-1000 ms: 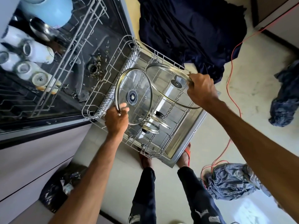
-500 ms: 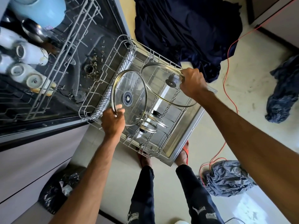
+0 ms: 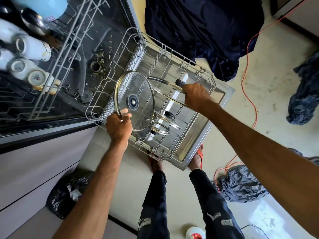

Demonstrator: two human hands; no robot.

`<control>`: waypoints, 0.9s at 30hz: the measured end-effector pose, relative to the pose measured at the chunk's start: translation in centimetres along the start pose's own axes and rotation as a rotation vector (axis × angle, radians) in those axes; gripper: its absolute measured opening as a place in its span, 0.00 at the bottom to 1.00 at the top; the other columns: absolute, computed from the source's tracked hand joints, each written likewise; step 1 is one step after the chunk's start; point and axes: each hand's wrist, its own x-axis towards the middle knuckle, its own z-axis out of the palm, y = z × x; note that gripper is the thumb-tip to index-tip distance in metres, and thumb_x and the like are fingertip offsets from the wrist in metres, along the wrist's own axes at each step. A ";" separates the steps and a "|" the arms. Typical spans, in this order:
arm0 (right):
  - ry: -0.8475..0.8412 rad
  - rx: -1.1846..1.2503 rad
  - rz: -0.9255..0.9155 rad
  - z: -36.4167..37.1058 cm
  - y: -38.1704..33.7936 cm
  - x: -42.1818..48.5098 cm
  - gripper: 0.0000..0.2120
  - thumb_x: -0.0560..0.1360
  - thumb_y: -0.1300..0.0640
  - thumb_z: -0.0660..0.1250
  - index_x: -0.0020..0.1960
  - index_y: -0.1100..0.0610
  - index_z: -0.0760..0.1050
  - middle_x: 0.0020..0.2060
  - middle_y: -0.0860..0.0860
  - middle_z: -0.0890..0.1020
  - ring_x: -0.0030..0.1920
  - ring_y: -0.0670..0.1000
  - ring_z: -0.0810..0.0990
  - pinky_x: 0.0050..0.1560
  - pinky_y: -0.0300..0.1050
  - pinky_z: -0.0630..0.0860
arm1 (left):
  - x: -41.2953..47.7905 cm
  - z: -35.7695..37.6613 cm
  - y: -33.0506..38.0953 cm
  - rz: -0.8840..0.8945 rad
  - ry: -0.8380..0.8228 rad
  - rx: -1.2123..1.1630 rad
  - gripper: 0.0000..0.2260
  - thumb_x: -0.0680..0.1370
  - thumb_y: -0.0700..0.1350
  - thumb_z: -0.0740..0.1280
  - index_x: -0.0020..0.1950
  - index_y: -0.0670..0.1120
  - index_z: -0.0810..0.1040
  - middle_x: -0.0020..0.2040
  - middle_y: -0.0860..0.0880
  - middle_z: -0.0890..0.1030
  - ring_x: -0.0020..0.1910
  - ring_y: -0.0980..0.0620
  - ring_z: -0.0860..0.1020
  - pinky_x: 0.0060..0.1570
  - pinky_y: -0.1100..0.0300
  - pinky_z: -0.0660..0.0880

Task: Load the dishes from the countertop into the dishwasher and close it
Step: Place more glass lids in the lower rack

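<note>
Above the rack (image 3: pixel 183 57), left hand (image 3: pixel 119 128) grips large lid (image 3: pixel 136 100) at its rim. Further along the rack, right hand (image 3: pixel 196 95) grips 2nd lid (image 3: pixel 164 87).

No text can be read.

- A small pale sticker (image 3: pixel 51 18) just beside the blue vessel (image 3: pixel 51 6) carries dark characters that are too blurred to read.
- The base of one cup (image 3: pixel 36 77) bears a printed mark, also unreadable.
- The hub of the glass lid (image 3: pixel 133 101) carries a round emblem that is too small to read.

The right hand (image 3: pixel 196 95) covers part of the glass lid (image 3: pixel 162 87) it grips; blue vessel (image 3: pixel 48 4) is chopped by the top edge, leftmost white cup (image 3: pixel 6 31) runs off-frame too.
</note>
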 end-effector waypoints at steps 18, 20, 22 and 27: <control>0.067 0.626 -0.010 -3.8 -0.3 -0.6 0.40 0.72 0.45 0.77 0.76 0.59 0.64 0.66 0.52 0.75 0.67 0.50 0.74 0.66 0.43 0.75 | -3.7 -4.9 5.6 0.440 0.087 0.170 0.16 0.80 0.54 0.67 0.49 0.42 0.83 0.44 0.43 0.86 0.30 0.49 0.81 0.26 0.55 0.78; 0.135 0.700 -0.033 -5.1 -1.0 -0.1 0.48 0.71 0.46 0.78 0.80 0.58 0.55 0.74 0.58 0.69 0.74 0.54 0.68 0.73 0.45 0.68 | -4.0 -4.6 8.6 0.539 0.067 0.234 0.14 0.82 0.47 0.67 0.52 0.37 0.83 0.45 0.42 0.86 0.29 0.57 0.78 0.23 0.70 0.69; 0.201 0.719 -0.083 -7.0 -1.4 0.7 0.50 0.70 0.47 0.79 0.81 0.57 0.53 0.77 0.58 0.65 0.76 0.52 0.65 0.73 0.40 0.64 | -3.8 -3.7 11.4 0.633 0.058 0.309 0.12 0.82 0.44 0.67 0.54 0.34 0.82 0.42 0.44 0.84 0.29 0.61 0.75 0.23 0.73 0.67; 0.352 0.635 -0.180 -11.6 1.5 2.3 0.16 0.73 0.54 0.77 0.60 0.53 0.83 0.50 0.45 0.85 0.43 0.40 0.83 0.45 0.39 0.80 | -1.9 0.3 16.6 0.875 -0.098 0.380 0.13 0.81 0.40 0.67 0.65 0.39 0.79 0.44 0.45 0.83 0.31 0.65 0.72 0.27 0.75 0.69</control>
